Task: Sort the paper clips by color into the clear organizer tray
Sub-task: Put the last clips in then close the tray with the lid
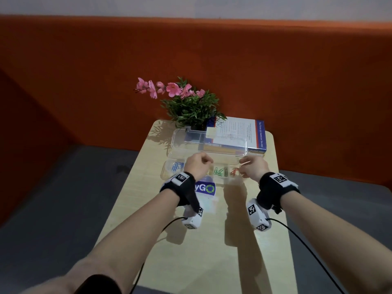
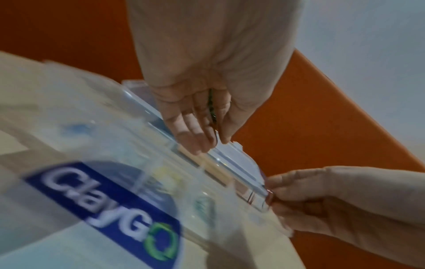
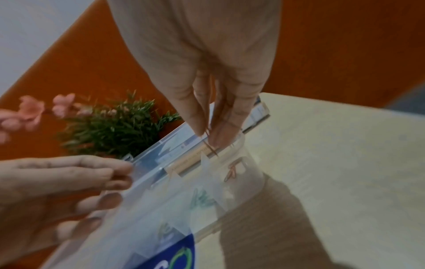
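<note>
The clear organizer tray (image 1: 164,177) stands on the table with its lid (image 1: 212,143) open and leaning back. Blue clips (image 1: 175,166) lie in its left compartment, green clips (image 1: 219,171) right of the middle, red clips (image 1: 234,171) at the right end. My left hand (image 1: 199,165) hovers curled over the middle of the tray. A thin dark green strip, seemingly a green clip (image 2: 211,107), shows between its thumb and fingers. My right hand (image 1: 244,166) is over the right end and pinches a red clip (image 3: 212,147) between thumb and forefinger, above the red compartment (image 3: 232,170).
A thick book (image 1: 239,132) lies behind the tray and props the lid. A potted plant with pink flowers (image 1: 191,105) stands at the table's far edge. A blue ClayGo label (image 1: 204,188) lies at the tray's front. Orange partition walls enclose the small table (image 1: 191,251).
</note>
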Demonstrator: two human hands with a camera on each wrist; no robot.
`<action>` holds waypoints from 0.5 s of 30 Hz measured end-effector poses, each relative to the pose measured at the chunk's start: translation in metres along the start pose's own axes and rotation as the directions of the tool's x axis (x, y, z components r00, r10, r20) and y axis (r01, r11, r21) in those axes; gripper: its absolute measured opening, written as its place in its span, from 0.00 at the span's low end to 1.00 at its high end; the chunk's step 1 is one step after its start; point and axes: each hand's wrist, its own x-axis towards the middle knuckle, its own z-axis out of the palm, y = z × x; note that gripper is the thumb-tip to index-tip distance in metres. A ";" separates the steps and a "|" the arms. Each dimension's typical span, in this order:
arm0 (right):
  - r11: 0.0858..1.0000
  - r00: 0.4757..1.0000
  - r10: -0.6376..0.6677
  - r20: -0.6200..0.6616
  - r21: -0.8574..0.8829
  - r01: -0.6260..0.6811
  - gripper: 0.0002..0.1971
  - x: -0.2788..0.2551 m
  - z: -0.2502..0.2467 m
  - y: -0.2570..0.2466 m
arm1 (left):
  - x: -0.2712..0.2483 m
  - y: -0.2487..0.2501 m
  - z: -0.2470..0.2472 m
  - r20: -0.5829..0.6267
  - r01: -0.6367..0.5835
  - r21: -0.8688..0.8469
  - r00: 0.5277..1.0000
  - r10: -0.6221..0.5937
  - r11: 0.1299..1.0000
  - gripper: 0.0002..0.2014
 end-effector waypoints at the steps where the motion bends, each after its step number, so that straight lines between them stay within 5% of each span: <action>1: 0.998 1.000 -0.021 0.009 -0.059 0.022 0.13 0.003 0.000 -0.002 | 0.002 -0.008 -0.008 -0.040 0.006 0.015 0.999 -0.005 1.000 0.10; 6: 0.981 0.991 -0.077 -0.108 -0.186 0.056 0.19 0.014 -0.017 -0.017 | 0.025 -0.038 -0.053 -0.200 0.125 0.227 0.977 -0.079 0.966 0.15; 9: 0.982 0.999 0.040 -0.018 -0.186 -0.043 0.25 0.019 -0.024 -0.024 | 0.040 -0.040 -0.071 -0.126 0.229 0.356 0.972 -0.197 0.906 0.27; 15: 0.940 0.950 0.236 0.203 0.200 -0.276 0.31 0.022 -0.022 -0.030 | 0.055 -0.037 -0.082 0.049 0.342 -0.011 0.939 -0.341 0.940 0.35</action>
